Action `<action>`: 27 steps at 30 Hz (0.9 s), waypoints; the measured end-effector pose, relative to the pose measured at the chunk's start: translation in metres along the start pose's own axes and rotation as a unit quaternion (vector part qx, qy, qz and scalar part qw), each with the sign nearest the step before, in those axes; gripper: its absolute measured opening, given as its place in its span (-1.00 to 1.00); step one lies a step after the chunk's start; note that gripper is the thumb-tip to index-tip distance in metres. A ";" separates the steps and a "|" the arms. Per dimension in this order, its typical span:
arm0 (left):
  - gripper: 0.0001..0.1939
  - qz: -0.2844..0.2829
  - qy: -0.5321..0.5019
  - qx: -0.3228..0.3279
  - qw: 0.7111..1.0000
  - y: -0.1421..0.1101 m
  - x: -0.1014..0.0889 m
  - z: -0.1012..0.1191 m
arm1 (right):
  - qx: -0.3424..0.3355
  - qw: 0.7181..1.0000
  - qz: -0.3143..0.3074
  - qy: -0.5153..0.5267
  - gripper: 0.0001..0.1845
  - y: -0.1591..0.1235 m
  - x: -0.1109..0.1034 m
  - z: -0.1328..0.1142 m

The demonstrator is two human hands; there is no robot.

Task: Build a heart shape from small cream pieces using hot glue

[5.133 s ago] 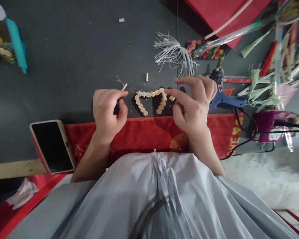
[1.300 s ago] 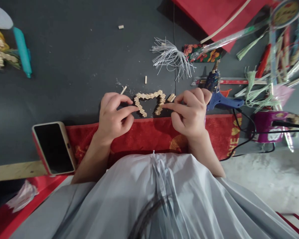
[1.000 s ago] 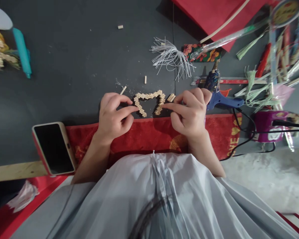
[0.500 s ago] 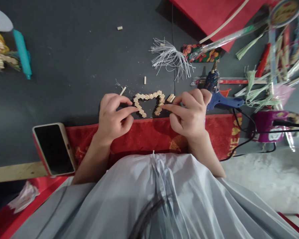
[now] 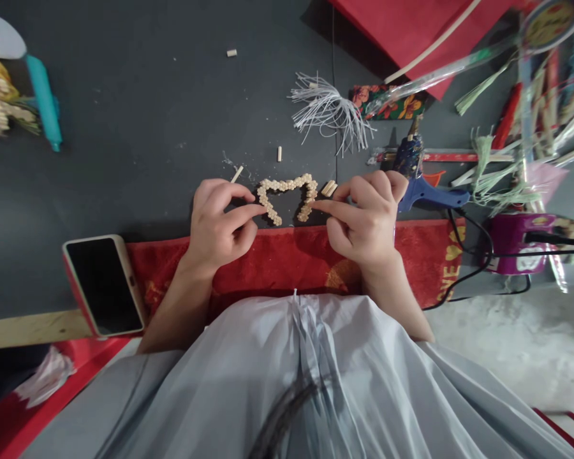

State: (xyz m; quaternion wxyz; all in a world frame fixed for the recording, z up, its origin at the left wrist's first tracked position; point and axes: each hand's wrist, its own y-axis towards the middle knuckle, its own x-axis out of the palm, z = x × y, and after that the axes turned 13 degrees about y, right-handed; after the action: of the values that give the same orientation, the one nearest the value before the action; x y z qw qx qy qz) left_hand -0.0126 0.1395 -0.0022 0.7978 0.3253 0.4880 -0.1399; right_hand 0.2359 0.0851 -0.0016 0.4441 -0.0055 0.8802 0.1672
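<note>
A cream-coloured, knobbly strip lies on the dark grey table, bent like an open-bottomed heart. My left hand is at its left side, the index fingertip touching the outer edge. At the right side, my right hand points its index finger onto the outer edge of the other arm. Both hands hold nothing; their index fingers are stretched out, with the thumbs apart below. Close to my right fingers lies a small bundle of cream sticks. A short cream stick rests above my left hand.
A blue glue gun lies right of my right hand, near a purple box with black cables. White strings fan out above. A red towel runs along the front edge; a phone stands at left. Sticks and tassels crowd the right.
Since the earliest frame, both index fingers have come down onto the strip's sides, my left hand moving right. The strip's arms sit about the same. In the last second nothing visibly moves.
</note>
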 end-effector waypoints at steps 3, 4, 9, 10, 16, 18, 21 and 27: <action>-0.67 0.006 0.002 0.004 1.000 0.001 0.000 0.001 | -0.008 1.000 0.010 0.003 -0.63 0.000 0.000 0.000; -0.66 0.009 0.001 0.008 1.000 0.001 0.000 0.001 | -0.006 1.000 0.009 0.003 -0.63 0.000 0.000 0.000; -0.66 0.014 0.001 0.019 1.000 0.001 -0.001 0.000 | 0.008 1.000 -0.009 -0.002 -0.63 0.000 0.000 0.000; -0.66 0.014 0.000 0.020 1.000 0.001 -0.001 0.000 | 0.006 1.000 -0.009 -0.002 -0.63 0.000 0.000 0.001; -0.66 0.006 -0.006 0.012 1.000 0.000 -0.001 0.000 | -0.019 1.000 0.017 -0.002 -0.64 0.000 0.000 0.000; -0.66 0.000 -0.006 0.003 1.000 0.000 0.000 -0.001 | -0.021 1.000 0.020 -0.002 -0.64 0.000 0.001 0.000; -0.67 -0.009 -0.009 -0.005 1.000 -0.001 0.001 -0.001 | -0.026 0.999 0.025 -0.003 -0.64 0.000 0.001 0.000; -0.66 -0.009 -0.011 0.001 1.000 -0.001 0.000 -0.001 | -0.024 0.999 0.028 0.006 -0.64 -0.001 0.002 0.001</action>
State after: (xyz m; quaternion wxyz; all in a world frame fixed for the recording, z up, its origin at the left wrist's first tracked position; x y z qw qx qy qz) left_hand -0.0141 0.1398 -0.0031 0.8012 0.3203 0.4822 -0.1516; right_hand 0.2359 0.0850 -0.0037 0.4335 0.0074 0.8785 0.2008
